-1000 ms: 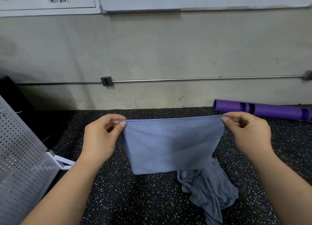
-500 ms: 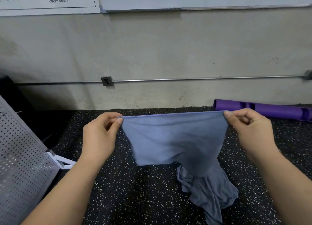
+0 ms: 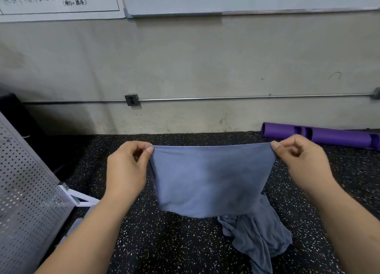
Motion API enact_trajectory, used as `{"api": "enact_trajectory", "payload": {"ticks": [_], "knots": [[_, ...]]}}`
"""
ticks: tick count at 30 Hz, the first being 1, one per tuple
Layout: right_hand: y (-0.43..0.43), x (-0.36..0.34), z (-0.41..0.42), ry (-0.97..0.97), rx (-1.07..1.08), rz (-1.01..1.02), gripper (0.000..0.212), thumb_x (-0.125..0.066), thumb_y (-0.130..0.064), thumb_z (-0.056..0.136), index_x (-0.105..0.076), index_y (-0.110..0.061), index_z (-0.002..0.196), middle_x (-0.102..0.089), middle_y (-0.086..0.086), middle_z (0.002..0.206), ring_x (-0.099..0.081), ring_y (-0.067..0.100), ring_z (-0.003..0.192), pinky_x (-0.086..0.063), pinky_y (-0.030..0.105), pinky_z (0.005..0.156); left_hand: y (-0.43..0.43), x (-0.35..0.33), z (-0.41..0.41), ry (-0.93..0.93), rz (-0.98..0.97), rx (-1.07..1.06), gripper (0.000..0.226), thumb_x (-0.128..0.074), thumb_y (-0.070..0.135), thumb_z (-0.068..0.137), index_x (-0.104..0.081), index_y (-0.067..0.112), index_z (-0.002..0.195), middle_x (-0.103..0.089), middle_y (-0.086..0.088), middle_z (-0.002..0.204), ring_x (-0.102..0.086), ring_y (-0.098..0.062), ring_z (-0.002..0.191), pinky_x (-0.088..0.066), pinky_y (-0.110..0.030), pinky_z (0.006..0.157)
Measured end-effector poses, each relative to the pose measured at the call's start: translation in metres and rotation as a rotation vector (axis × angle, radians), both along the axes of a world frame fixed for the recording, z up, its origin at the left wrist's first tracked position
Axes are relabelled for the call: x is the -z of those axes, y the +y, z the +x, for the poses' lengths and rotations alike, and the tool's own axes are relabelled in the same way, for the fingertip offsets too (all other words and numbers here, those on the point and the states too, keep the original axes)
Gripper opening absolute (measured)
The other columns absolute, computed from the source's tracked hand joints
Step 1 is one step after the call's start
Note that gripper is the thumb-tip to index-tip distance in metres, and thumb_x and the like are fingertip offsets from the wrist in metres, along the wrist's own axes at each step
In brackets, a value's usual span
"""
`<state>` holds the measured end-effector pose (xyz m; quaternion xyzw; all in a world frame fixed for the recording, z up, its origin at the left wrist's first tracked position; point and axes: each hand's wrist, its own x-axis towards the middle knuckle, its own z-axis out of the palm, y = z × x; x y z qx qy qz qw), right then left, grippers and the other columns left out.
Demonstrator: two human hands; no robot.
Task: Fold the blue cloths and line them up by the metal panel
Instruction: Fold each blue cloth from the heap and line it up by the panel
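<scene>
At mid-frame we hold a blue cloth (image 3: 209,181) up, left hand (image 3: 125,171) and right hand (image 3: 302,164) each with the grip pinched on a top corner. It hangs smooth, top edge taut. A crumpled cloth (image 3: 257,236) lies lower right; the perforated metal panel (image 3: 24,191) stands left.

I see the left hand (image 3: 125,171) and the right hand (image 3: 304,164) each pinching a top corner of a blue cloth (image 3: 209,181), thumb against curled fingers. The cloth hangs stretched between them over the speckled black floor (image 3: 164,245), its lower edge blurred. At 5 o'clock from it a crumpled blue cloth (image 3: 259,238) lies heaped on the floor, partly behind the hanging one. The perforated metal panel (image 3: 26,191) stands at 8 o'clock on a white foot (image 3: 82,198). A purple tube (image 3: 339,137) lies against the wall at 3 o'clock. An outlet box (image 3: 132,99) sits on the wall at 12 o'clock.
</scene>
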<state>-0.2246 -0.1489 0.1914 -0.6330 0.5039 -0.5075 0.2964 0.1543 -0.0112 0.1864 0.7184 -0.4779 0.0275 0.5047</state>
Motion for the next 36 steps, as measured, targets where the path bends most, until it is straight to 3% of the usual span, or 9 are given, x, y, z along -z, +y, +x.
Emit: {"api": "enact_trajectory", "payload": {"ticks": [3, 6, 10, 13, 16, 20, 25, 29, 36], "knots": [[0.004, -0.004, 0.000, -0.103, 0.031, -0.026, 0.018, -0.079, -0.033, 0.096, -0.072, -0.018, 0.087, -0.060, -0.002, 0.065, -0.036, 0.004, 0.046, -0.033, 0.020, 0.045, -0.001, -0.001, 0.002, 0.016, -0.011, 0.011, 0.005, -0.077, 0.026, 0.097, -0.079, 0.030, 0.097, -0.076, 0.019, 0.090, -0.069, 0.000, 0.080, -0.050, -0.014, 0.078], [0.007, -0.007, 0.003, -0.094, 0.019, -0.043, 0.012, -0.081, -0.026, 0.094, -0.075, -0.018, 0.088, -0.068, 0.001, 0.071, -0.044, 0.005, 0.052, -0.037, 0.016, 0.048, -0.002, -0.001, 0.003, 0.052, -0.019, -0.014, 0.004, -0.078, 0.026, 0.097, -0.080, 0.030, 0.097, -0.076, 0.018, 0.088, -0.069, 0.001, 0.080, -0.048, -0.009, 0.077], [0.004, -0.001, 0.003, -0.041, -0.025, 0.014, 0.010, -0.083, -0.022, 0.092, -0.076, -0.017, 0.088, -0.069, -0.003, 0.067, -0.049, 0.004, 0.056, -0.040, 0.019, 0.055, -0.003, 0.004, 0.008, 0.070, 0.052, -0.041, 0.004, -0.079, 0.028, 0.096, -0.079, 0.031, 0.093, -0.076, 0.019, 0.085, -0.070, 0.000, 0.082, -0.054, -0.028, 0.082], [0.004, -0.001, 0.005, 0.017, 0.014, 0.007, 0.011, -0.081, -0.025, 0.094, -0.074, -0.019, 0.089, -0.070, -0.007, 0.067, -0.049, 0.001, 0.049, -0.038, 0.016, 0.052, -0.004, 0.004, 0.007, 0.108, 0.109, -0.045, 0.006, -0.078, 0.029, 0.096, -0.077, 0.031, 0.091, -0.075, 0.018, 0.083, -0.070, 0.000, 0.083, -0.050, -0.023, 0.076], [0.005, 0.001, 0.009, -0.004, 0.008, 0.029, 0.011, -0.078, -0.027, 0.097, -0.072, -0.020, 0.091, -0.067, -0.009, 0.065, -0.045, 0.002, 0.047, -0.038, 0.026, 0.055, -0.007, 0.008, 0.007, 0.229, 0.139, -0.036, 0.008, -0.079, 0.029, 0.095, -0.077, 0.028, 0.088, -0.075, 0.014, 0.078, -0.068, -0.004, 0.075, -0.048, -0.028, 0.071], [0.001, 0.009, 0.010, -0.068, -0.002, 0.101, 0.012, -0.078, -0.026, 0.097, -0.072, -0.020, 0.089, -0.066, -0.006, 0.064, -0.046, 0.004, 0.052, -0.039, 0.031, 0.064, -0.012, 0.017, 0.007, 0.524, 0.136, 0.015, 0.011, -0.083, 0.026, 0.093, -0.081, 0.017, 0.086, -0.065, 0.011, 0.063, -0.051, -0.013, 0.058, -0.044, -0.028, 0.060], [0.001, 0.012, 0.014, -0.129, 0.041, 0.133, 0.016, -0.084, -0.032, 0.092, -0.075, -0.021, 0.086, -0.065, -0.003, 0.063, -0.055, 0.015, 0.063, -0.053, 0.043, 0.073, -0.018, 0.022, -0.001, 0.719, 0.148, 0.070, 0.013, -0.083, 0.021, 0.092, -0.083, 0.014, 0.081, -0.074, -0.004, 0.074, -0.062, -0.020, 0.071, -0.061, -0.045, 0.081], [0.003, 0.012, 0.022, -0.043, 0.124, 0.111, 0.018, -0.082, -0.044, 0.089, -0.074, -0.028, 0.086, -0.069, -0.005, 0.064, -0.060, 0.016, 0.061, -0.062, 0.054, 0.077, -0.022, 0.018, -0.019, 0.788, 0.094, 0.108, 0.014, -0.081, 0.015, 0.094, -0.081, 0.010, 0.081, -0.073, -0.004, 0.069, -0.064, -0.018, 0.068, -0.062, -0.043, 0.075], [0.022, 0.009, 0.050, 0.044, 0.101, 0.056, 0.020, -0.084, -0.039, 0.089, -0.073, -0.026, 0.078, -0.071, -0.011, 0.065, -0.060, 0.005, 0.056, -0.052, 0.031, 0.065, -0.029, 0.014, -0.062, 0.822, 0.070, 0.173, 0.009, -0.083, 0.018, 0.091, -0.083, 0.014, 0.083, -0.078, -0.020, 0.087, -0.062, -0.018, 0.072, -0.056, -0.039, 0.073]]}}
